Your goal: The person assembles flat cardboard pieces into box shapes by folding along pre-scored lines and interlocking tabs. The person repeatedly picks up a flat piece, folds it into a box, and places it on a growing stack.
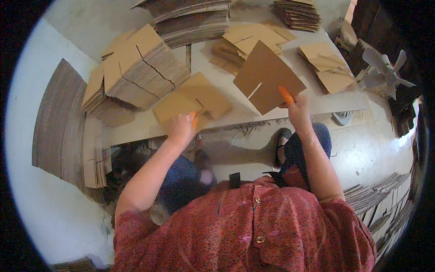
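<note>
My right hand (pixel 298 109) pinches the near right corner of a brown cardboard square (pixel 267 75), which is raised at a slant over the table. A pale slot cuts into the square from its lower left edge. My left hand (pixel 181 127) is closed on the near edge of a lighter tan cardboard sheet (pixel 174 102), slightly blurred, with a short slot in its middle. Orange covers sit on a digit of each hand. Whether the tan sheet rests on the table or is lifted, I cannot tell.
Both sheets are over a white table (pixel 335 104). A tall cardboard stack (pixel 140 68) stands at its left, more stacks (pixel 192 22) at the back, and loose pieces (pixel 328 68) at the right. A grey fan blade (pixel 385 70) is beyond the right edge. Cardboard strips (pixel 376 195) lie lower right.
</note>
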Demonstrator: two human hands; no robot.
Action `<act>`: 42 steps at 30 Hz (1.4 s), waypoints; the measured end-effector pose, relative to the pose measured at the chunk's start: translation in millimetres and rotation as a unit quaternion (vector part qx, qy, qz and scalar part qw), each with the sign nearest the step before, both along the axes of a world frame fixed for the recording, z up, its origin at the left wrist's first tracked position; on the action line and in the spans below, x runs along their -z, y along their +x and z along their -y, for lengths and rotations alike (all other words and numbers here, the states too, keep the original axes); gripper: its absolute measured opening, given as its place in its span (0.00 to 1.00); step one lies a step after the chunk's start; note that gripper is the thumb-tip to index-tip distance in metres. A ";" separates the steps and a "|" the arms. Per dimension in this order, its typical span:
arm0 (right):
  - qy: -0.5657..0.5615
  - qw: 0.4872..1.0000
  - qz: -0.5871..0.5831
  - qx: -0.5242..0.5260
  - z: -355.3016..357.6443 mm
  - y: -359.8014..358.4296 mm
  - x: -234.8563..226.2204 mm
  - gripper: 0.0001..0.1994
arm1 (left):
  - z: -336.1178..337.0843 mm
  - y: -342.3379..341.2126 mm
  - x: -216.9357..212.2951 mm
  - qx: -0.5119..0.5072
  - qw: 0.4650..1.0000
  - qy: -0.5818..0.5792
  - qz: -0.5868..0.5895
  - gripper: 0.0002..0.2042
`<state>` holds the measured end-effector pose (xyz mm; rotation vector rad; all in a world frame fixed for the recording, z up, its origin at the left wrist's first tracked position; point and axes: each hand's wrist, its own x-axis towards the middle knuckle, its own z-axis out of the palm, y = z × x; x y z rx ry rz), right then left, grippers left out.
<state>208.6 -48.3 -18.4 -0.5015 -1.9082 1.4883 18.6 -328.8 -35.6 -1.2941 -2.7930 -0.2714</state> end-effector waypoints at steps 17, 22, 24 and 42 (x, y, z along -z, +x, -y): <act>0.285 0.950 -0.122 0.026 64.5 6.8 -51.1 0.05 | -45.5 3.3 -77.8 0.000 0.908 0.251 0.336 0.13; 0.252 0.967 -0.022 -0.004 54.8 4.7 -39.7 0.05 | -55.8 34.6 -112.9 -0.043 0.861 0.269 0.430 0.13; 0.238 0.971 0.024 -0.011 53.1 1.0 -37.1 0.05 | -59.6 26.1 -101.7 0.026 0.833 0.313 0.456 0.15; 0.124 0.985 -0.113 -0.036 9.5 -53.1 -40.6 0.19 | -34.2 73.2 -28.5 0.015 0.910 0.342 0.234 0.13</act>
